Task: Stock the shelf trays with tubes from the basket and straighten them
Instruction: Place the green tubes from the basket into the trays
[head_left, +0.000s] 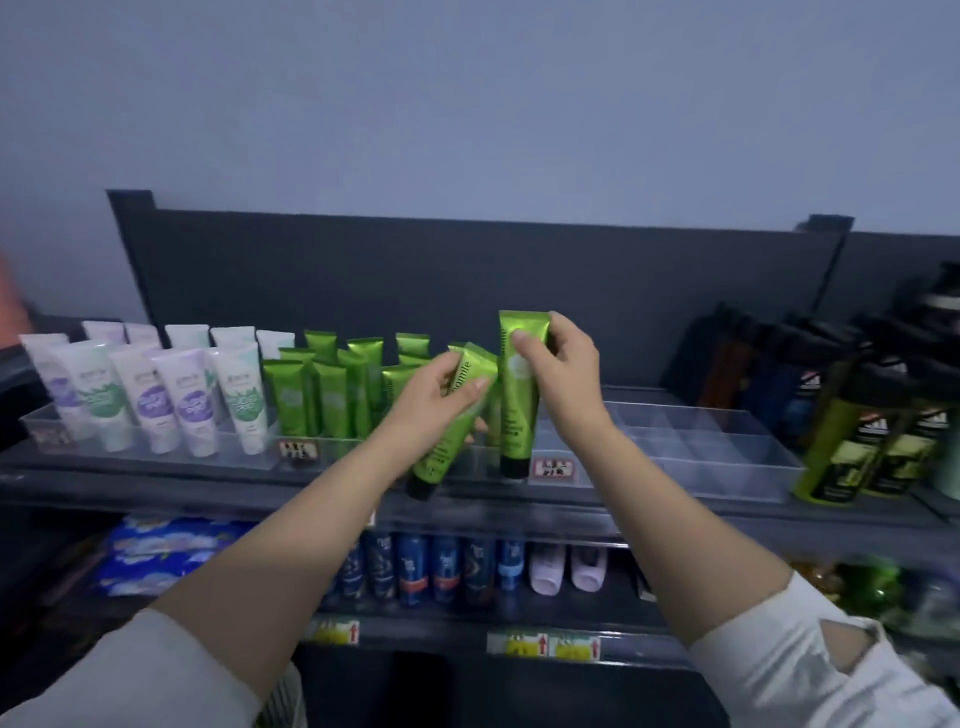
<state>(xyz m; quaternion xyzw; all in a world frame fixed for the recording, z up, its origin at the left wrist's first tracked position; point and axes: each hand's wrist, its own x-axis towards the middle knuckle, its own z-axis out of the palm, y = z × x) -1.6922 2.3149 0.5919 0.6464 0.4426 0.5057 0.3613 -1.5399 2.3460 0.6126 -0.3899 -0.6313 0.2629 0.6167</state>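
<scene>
I see left hand (434, 400) gripping 1 tilted green tube (441, 454), right hand (563, 364) pinching 1 upright green tube (519, 415) by shelf (208, 475) front edge.

the left forearm (291, 519) and right forearm (675, 509) are reaching forward and up out of white sleeves (810, 670), angling in toward each other. the left hand (434, 400) is gripping a tilted green tube (439, 452), its fingers curling round the upper half and its thumb lying across the front. the right hand (563, 364) is pinching an upright green tube (519, 415) near its top, thumb on the front.
</scene>
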